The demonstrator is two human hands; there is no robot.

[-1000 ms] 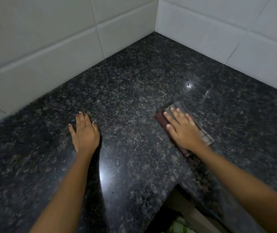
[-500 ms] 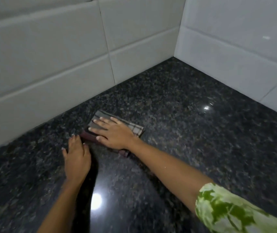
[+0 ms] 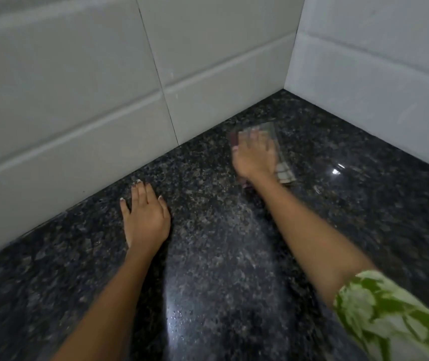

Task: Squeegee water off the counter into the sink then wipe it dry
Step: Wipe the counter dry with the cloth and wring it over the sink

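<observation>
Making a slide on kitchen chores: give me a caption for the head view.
Right hand presses a checked cloth on the granite counter near the tiled corner; left hand rests flat.

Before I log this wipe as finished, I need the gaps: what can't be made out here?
- Cloth, head view: mostly hidden under the right hand and motion-blurred; its pattern is unclear.
- Sink: outside the frame.
- Counter: glare and dark speckle hide whether water remains.
- Left hand: lies flat, covering the counter beneath.
- Squeegee: not in view.
</observation>
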